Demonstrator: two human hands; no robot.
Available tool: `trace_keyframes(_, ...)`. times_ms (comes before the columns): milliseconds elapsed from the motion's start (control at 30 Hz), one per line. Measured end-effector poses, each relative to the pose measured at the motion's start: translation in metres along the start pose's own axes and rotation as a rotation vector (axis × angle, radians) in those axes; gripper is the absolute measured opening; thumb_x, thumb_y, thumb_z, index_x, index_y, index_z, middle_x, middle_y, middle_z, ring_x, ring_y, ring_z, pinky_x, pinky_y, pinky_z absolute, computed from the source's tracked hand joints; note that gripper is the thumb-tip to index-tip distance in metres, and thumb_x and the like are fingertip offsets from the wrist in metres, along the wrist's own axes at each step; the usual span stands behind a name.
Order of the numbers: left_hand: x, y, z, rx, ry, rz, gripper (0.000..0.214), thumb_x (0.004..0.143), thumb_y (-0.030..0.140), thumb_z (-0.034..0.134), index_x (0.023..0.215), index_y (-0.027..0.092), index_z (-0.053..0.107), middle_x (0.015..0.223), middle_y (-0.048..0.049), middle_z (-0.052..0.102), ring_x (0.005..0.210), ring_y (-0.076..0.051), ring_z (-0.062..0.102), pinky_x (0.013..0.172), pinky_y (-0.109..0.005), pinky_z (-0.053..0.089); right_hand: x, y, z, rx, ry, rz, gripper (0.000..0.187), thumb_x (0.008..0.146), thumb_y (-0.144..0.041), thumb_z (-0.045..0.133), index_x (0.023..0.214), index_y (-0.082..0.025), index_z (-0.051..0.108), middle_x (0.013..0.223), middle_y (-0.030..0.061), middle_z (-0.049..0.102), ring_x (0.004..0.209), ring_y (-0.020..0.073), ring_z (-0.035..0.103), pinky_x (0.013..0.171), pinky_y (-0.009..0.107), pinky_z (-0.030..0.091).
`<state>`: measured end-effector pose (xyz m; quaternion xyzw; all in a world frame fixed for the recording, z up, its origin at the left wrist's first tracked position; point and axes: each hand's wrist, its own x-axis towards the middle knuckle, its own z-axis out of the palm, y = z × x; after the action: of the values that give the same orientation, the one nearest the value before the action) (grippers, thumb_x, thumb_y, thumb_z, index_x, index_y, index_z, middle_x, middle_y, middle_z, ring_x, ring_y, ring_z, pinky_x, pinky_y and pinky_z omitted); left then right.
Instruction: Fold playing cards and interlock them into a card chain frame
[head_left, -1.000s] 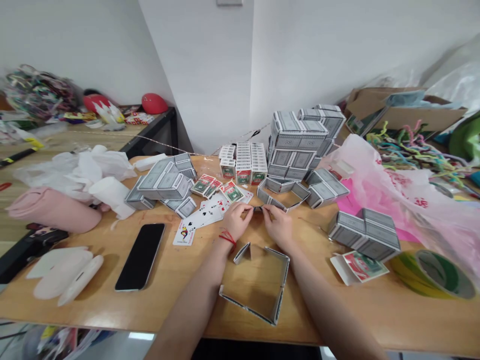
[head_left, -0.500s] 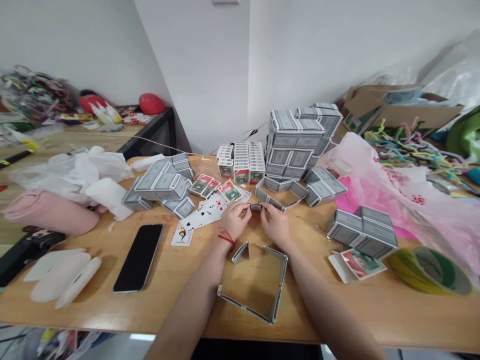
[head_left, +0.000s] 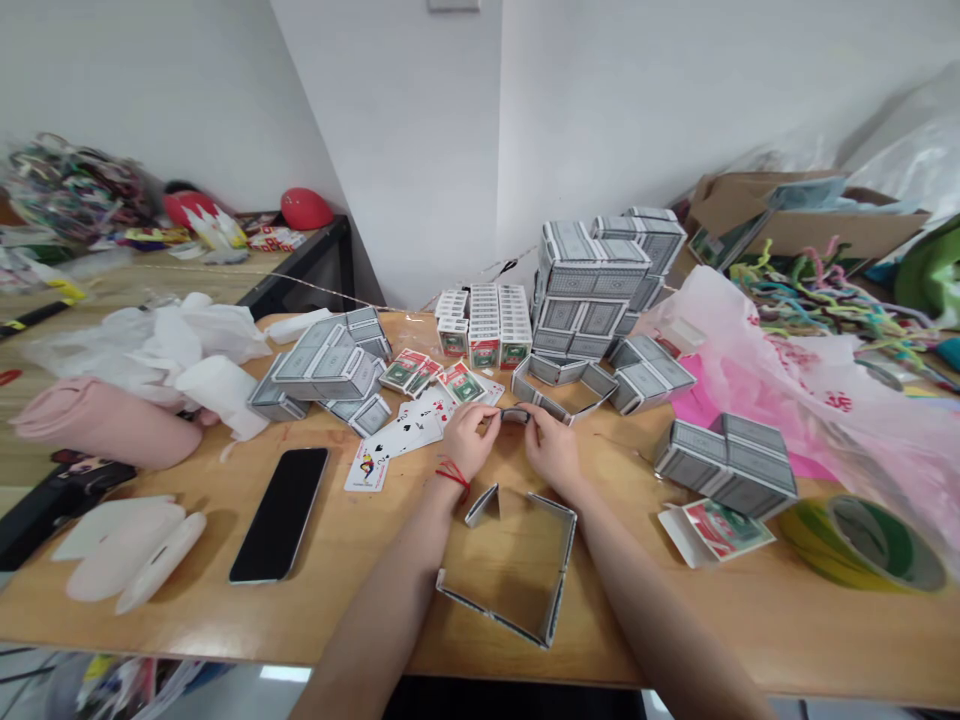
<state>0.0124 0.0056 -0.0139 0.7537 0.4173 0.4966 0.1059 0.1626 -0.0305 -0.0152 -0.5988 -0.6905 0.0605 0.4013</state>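
A playing card (head_left: 514, 415), bowed into a curve, is pinched at one end by my left hand (head_left: 470, 442) and at the other by my right hand (head_left: 551, 440). Below them, between my forearms, an angular frame of joined cards (head_left: 559, 570) stands on edge. Inside its far left corner stands a separate folded card (head_left: 482, 505). Loose playing cards (head_left: 397, 440) lie face up left of my left hand. Just past my hands is another standing ring of cards (head_left: 544, 398).
Blocks built of cards form a tall stack (head_left: 589, 280), a left pile (head_left: 322, 360) and a right pair (head_left: 724, 465). Card boxes (head_left: 484, 325) stand behind. A phone (head_left: 279, 515) lies left; an opened card box (head_left: 716, 530) and tape roll (head_left: 859, 540) sit right.
Both hands keep hold of the card, which looks slightly more arched now. The whole view has shifted a little; nothing else has visibly moved.
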Motion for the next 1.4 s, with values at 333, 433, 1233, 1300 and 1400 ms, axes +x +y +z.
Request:
trace_keyframes(333, 0.001, 0.0021, -0.001, 0.016, -0.028, -0.032, 0.013, 0.077, 0.029, 0.055, 0.069, 0.018, 0.056, 0.071, -0.0019, 0.061, 0.072, -0.013, 0.056, 0.069, -0.028, 0.046, -0.0006, -0.0018, 0.0021, 0.078, -0.034, 0.05, 0.019, 0.084, -0.028, 0.041, 0.091, -0.02, 0.057, 0.081, 0.0036, 0.067, 0.069, 0.0161, 0.063, 0.062, 0.025, 0.047)
trace_keyframes(433, 0.001, 0.0029, -0.0011, 0.015, -0.031, -0.028, 0.013, 0.078, 0.029, 0.054, 0.071, 0.018, 0.057, 0.073, -0.0025, 0.062, 0.073, -0.014, 0.057, 0.069, -0.028, 0.046, -0.0002, -0.0023, 0.0015, 0.072, -0.026, 0.071, 0.019, 0.084, -0.03, 0.042, 0.087, -0.02, 0.057, 0.079, 0.0033, 0.067, 0.065, 0.0151, 0.062, 0.061, 0.025, 0.046)
trace_keyframes(1233, -0.0002, -0.0029, 0.0004, 0.039, -0.028, -0.089, 0.025, 0.076, 0.004, 0.041, 0.088, 0.019, 0.057, 0.085, -0.0042, 0.062, 0.084, -0.017, 0.056, 0.075, -0.031, 0.046, 0.0008, -0.0042, 0.0019, 0.088, -0.056, 0.146, 0.025, 0.079, -0.022, 0.04, 0.097, -0.019, 0.057, 0.073, 0.0029, 0.066, 0.056, 0.0142, 0.059, 0.054, 0.024, 0.044)
trace_keyframes(1300, -0.0001, -0.0033, 0.0001, 0.036, -0.029, -0.091, 0.023, 0.076, 0.005, 0.041, 0.087, 0.019, 0.057, 0.085, -0.0043, 0.061, 0.084, -0.017, 0.056, 0.075, -0.032, 0.046, 0.001, -0.0038, 0.0019, 0.128, -0.052, 0.154, 0.025, 0.079, -0.022, 0.04, 0.098, -0.02, 0.057, 0.078, 0.0034, 0.067, 0.059, 0.0143, 0.06, 0.055, 0.024, 0.046)
trace_keyframes(1400, -0.0001, -0.0032, -0.0009, 0.023, -0.056, -0.081, 0.023, 0.076, 0.005, 0.042, 0.089, 0.019, 0.056, 0.086, -0.0042, 0.061, 0.085, -0.017, 0.056, 0.076, -0.031, 0.046, 0.0008, -0.0036, 0.0021, 0.164, -0.031, 0.161, 0.024, 0.078, -0.023, 0.042, 0.097, -0.019, 0.057, 0.08, 0.0036, 0.067, 0.061, 0.0142, 0.061, 0.057, 0.024, 0.047)
